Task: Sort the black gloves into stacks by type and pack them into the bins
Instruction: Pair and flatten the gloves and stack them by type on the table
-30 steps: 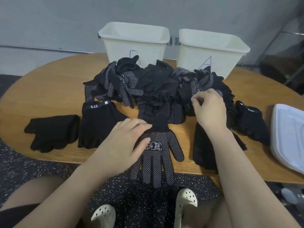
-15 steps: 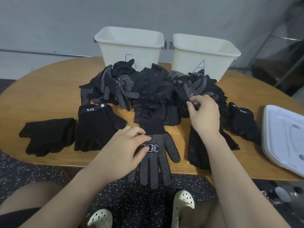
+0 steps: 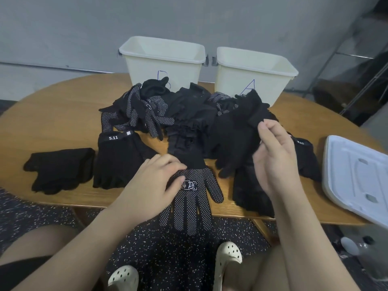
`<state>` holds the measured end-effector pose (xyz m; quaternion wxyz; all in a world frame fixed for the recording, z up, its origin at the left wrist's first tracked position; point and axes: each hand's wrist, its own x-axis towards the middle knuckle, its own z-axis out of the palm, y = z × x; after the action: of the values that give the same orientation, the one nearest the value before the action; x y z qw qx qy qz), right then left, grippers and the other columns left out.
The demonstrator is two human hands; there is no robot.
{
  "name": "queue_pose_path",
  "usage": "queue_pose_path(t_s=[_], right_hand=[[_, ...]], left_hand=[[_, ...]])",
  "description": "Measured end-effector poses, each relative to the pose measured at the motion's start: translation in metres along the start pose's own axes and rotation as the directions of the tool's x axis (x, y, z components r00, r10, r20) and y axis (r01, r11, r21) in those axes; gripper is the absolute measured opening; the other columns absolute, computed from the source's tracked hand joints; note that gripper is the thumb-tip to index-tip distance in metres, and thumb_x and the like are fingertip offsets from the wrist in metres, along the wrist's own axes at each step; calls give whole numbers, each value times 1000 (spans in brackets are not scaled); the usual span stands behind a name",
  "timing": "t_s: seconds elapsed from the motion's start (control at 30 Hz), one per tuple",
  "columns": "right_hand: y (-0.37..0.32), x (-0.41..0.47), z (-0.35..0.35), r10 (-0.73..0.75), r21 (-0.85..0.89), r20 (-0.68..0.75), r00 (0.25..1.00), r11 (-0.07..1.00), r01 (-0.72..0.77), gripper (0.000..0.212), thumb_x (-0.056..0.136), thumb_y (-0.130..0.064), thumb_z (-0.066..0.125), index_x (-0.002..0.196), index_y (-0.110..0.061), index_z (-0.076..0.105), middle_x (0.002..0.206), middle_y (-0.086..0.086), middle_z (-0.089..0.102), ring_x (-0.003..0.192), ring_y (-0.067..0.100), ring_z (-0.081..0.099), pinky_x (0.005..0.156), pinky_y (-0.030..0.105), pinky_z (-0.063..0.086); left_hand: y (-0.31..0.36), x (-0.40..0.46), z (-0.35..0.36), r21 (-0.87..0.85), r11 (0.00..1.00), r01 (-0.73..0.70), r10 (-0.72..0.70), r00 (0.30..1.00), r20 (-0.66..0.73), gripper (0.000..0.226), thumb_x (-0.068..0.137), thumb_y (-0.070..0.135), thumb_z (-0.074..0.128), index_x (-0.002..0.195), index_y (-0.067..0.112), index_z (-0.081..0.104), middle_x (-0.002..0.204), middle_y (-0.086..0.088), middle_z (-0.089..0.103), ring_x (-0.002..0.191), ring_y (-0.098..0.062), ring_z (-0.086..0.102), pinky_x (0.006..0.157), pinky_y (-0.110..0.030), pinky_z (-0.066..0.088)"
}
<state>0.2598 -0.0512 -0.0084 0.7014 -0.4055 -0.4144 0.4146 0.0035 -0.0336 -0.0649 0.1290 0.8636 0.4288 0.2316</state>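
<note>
Right fingers (image 3: 265,128) pinching plain black glove (image 3: 235,133) aloft, left fingers (image 3: 168,164) flat on dotted glove (image 3: 190,198) overhanging table edge (image 3: 88,204)

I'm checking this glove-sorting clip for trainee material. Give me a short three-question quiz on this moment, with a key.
1. True or false: the left hand lies flat on the dotted glove at the near table edge.
2. What is the right hand lifting from the pile? A) a plain black glove B) the white lid C) a bin
3. Fill in: the bin on the left is marked with the letter ___, the bin on the right with A.

Key
1. True.
2. A: it pinches the plain black glove by its cuff, fingers hanging down.
3. B.
</note>
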Motion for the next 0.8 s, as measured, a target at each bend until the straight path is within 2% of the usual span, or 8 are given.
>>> queue_pose_path(t_s=[0.07, 0.17, 0.27, 0.33, 0.47, 0.57, 0.67, 0.8], right_hand=[[-5, -10, 4, 32, 72, 44, 999, 997, -35, 16, 107, -9, 47, 99, -9, 61, 113, 20, 55, 113, 32, 54, 108, 48, 44], [-8, -20, 14, 71, 138, 78, 994, 987, -81, 13, 105, -13, 49, 104, -7, 60, 120, 24, 58, 118, 37, 56, 113, 57, 41], [-6, -27, 25, 100, 166, 124, 987, 979, -120, 19, 101, -18, 55, 113, -2, 57, 128, 33, 56, 126, 46, 54, 115, 62, 37], [-3, -31, 31, 130, 166, 165, 978, 973, -158, 27, 101, -19, 54, 121, 0, 55, 129, 31, 56, 123, 42, 54, 115, 62, 37], [1, -36, 38, 218, 110, 274, 937, 961, -255, 30, 102, -18, 51, 123, 2, 57, 122, 27, 59, 114, 36, 57, 104, 55, 46], [7, -38, 41, 265, 7, 325, 908, 959, -283, 27, 103, -19, 53, 113, 5, 61, 114, 26, 61, 108, 33, 57, 98, 49, 48], [11, -37, 43, 303, -27, 311, 901, 950, -310, 34, 102, -19, 55, 111, 14, 57, 112, 27, 61, 107, 33, 57, 102, 53, 46], [13, -39, 46, 297, -5, 278, 913, 951, -308, 19, 100, -18, 57, 101, -1, 65, 104, 22, 63, 103, 31, 59, 100, 51, 48]], left_hand=[[3, 1, -2, -82, 996, 26, -34, 994, -100, 40, 103, 43, 44, 127, 23, 68, 121, 16, 60, 115, -5, 53, 105, -35, 43], [13, 4, -7, -275, 960, 45, -125, 951, -282, 24, 104, 23, 54, 121, 17, 70, 116, 13, 64, 111, -3, 59, 97, -19, 44], [27, 6, -14, -361, 932, 36, -198, 885, -423, 25, 104, 21, 49, 118, 15, 70, 111, 9, 65, 105, -5, 60, 88, -10, 41], [32, 6, -20, -467, 884, 41, -244, 891, -384, 30, 103, 26, 47, 123, 17, 68, 115, 11, 67, 109, -6, 61, 91, -11, 43], [33, 8, -25, -721, 689, 77, -255, 957, -142, 43, 98, 40, 54, 136, 23, 62, 131, 15, 67, 125, -1, 59, 106, -16, 43], [29, 11, -27, -771, 631, 83, -288, 948, -133, 27, 92, 38, 68, 113, 22, 71, 102, 13, 74, 100, -1, 66, 93, -19, 49], [26, 12, -24, -812, 567, 139, -378, 920, -107, 5, 93, 14, 75, 96, 12, 70, 80, 4, 64, 78, -6, 59, 82, -23, 48], [33, 11, -19, -727, 670, 152, -457, 856, -242, 18, 87, 11, 80, 95, 12, 64, 86, 1, 65, 77, -4, 59, 77, -16, 48]])
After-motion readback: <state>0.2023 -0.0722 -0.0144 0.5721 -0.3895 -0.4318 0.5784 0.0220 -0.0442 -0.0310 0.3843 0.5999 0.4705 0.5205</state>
